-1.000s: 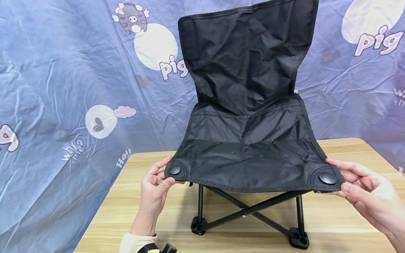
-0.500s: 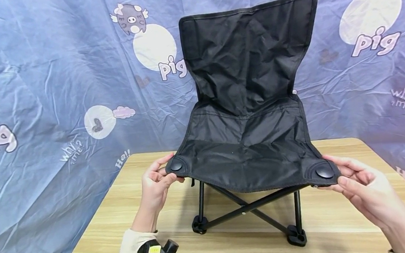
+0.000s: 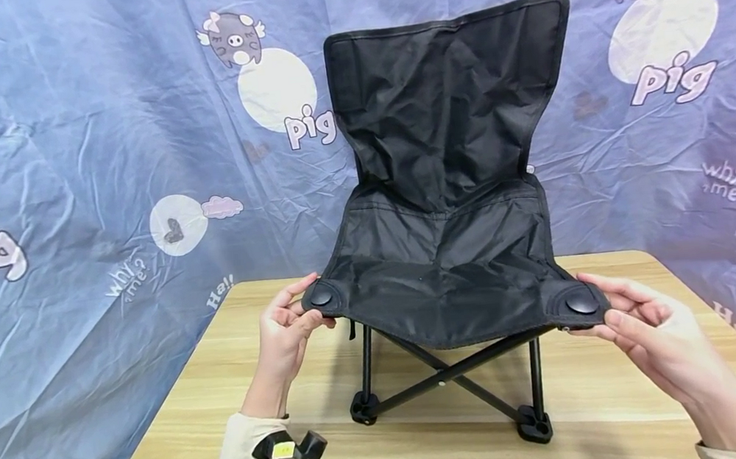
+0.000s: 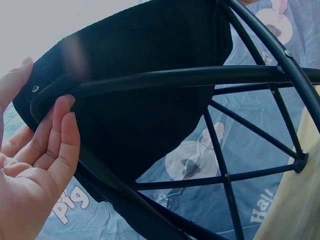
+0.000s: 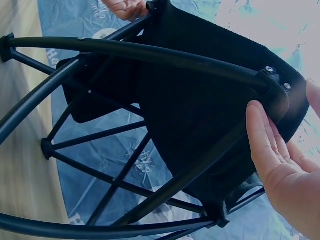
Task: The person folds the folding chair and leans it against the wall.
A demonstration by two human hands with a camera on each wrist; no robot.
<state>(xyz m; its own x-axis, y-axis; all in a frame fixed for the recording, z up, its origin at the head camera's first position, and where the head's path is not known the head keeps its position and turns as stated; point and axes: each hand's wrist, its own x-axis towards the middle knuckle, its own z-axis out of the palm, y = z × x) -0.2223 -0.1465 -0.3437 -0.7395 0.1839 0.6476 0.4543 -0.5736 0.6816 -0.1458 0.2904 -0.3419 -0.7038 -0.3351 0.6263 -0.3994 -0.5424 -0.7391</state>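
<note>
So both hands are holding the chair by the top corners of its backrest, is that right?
Not the backrest: the left hand and right hand hold the chair by the front corners of its seat, as the head view shows.

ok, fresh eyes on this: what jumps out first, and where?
First the black chair, opened out on the wooden table and dominating the middle of the head view. Then the left hand and right hand, each holding one front corner of its seat. Behind it all, the blue curtain printed with cartoon pigs.
</note>
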